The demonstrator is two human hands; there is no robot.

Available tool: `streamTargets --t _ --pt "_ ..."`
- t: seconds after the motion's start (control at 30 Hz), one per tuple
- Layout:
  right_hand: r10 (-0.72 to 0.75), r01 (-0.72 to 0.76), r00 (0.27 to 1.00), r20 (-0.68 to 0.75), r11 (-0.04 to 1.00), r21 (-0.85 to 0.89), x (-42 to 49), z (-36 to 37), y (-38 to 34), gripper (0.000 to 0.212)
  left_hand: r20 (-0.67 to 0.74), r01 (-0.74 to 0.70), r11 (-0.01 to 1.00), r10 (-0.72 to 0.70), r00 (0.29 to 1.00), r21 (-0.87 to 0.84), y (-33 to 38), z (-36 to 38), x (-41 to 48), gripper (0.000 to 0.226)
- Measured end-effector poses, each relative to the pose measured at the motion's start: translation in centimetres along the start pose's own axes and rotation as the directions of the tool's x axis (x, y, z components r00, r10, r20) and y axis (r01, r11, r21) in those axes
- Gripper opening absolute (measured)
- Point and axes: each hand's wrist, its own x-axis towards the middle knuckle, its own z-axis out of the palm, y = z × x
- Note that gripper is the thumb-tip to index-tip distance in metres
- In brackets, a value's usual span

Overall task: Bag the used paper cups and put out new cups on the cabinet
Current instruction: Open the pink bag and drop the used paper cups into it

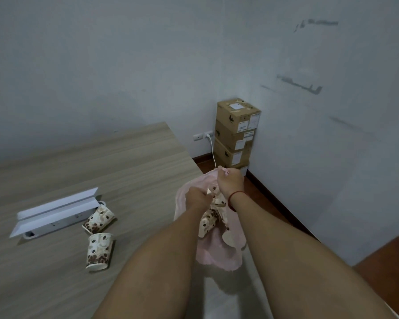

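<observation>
A thin pink plastic bag (219,256) hangs just off the right edge of the wooden cabinet top (78,171). Crumpled paper cups with a coffee-bean print (211,218) show through it. My right hand (230,181) pinches the bag's upper rim. My left hand (197,198) grips the bag's near rim beside it. Two more coffee-bean cups rest on the cabinet: one lies on its side (98,219) against a white box, the other stands upside down (98,250) in front of it.
A long white box (55,212) with its flaps open lies on the cabinet at the left. Stacked cardboard boxes (236,134) stand in the room's corner. A white cable (213,153) runs down from a wall socket. Red-brown floor lies to the right.
</observation>
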Motion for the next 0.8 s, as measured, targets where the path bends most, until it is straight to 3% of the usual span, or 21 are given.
streamTargets --t 0.1,0.23,0.5,0.7,0.8 --pt "-0.018 0.018 1.0 -0.007 1.0 0.006 0.3 -0.4 0.2 0.036 -0.097 0.069 0.992 -0.06 0.993 0.102 -0.9 0.5 0.0 0.026" --pt "0.0 -0.001 1.0 -0.011 1.0 -0.016 0.7 -0.5 1.0 0.04 -0.185 0.165 0.981 -0.144 0.972 0.103 -1.9 0.0 0.5 0.029" --pt "-0.029 0.032 0.997 0.072 0.999 -0.036 1.1 2.0 0.3 0.033 -0.187 0.104 0.975 -0.066 0.98 0.198 -3.0 -4.0 2.0 0.028" --pt "-0.04 0.048 0.991 0.128 0.997 -0.061 1.2 6.5 -1.7 0.025 -0.276 0.136 0.958 -0.063 0.959 0.253 -4.9 -10.2 4.2 0.037" --pt "-0.054 0.064 0.987 0.153 0.996 -0.06 1.1 9.2 -2.5 0.026 -0.301 0.164 0.953 -0.082 0.95 0.256 -6.4 -13.5 5.3 0.03"
